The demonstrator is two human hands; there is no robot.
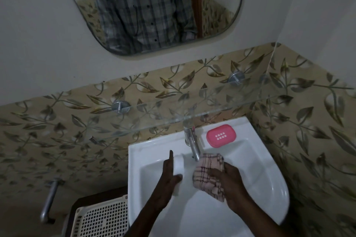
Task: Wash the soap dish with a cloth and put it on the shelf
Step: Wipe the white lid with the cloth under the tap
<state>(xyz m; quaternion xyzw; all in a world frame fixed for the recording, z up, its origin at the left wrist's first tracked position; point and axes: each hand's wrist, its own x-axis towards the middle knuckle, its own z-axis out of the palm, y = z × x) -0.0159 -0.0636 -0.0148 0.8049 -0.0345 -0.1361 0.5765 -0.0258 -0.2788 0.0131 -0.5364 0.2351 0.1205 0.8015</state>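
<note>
Overhead, a glass shelf (pixel 173 119) juts above the tap (pixel 192 142), bare. Over the sink (pixel 260 169), the left hand (pixel 169 177) grips a white dish (pixel 178 167); the right hand (pixel 229 184) clutches a checked cloth (pixel 208 171), just apart. A pink tray (pixel 221 135) sits on the rim beside the tap.

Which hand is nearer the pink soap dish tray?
Right. The right hand, gripping the cloth, is just below the pink tray; the left hand is farther, lower-left.
</note>
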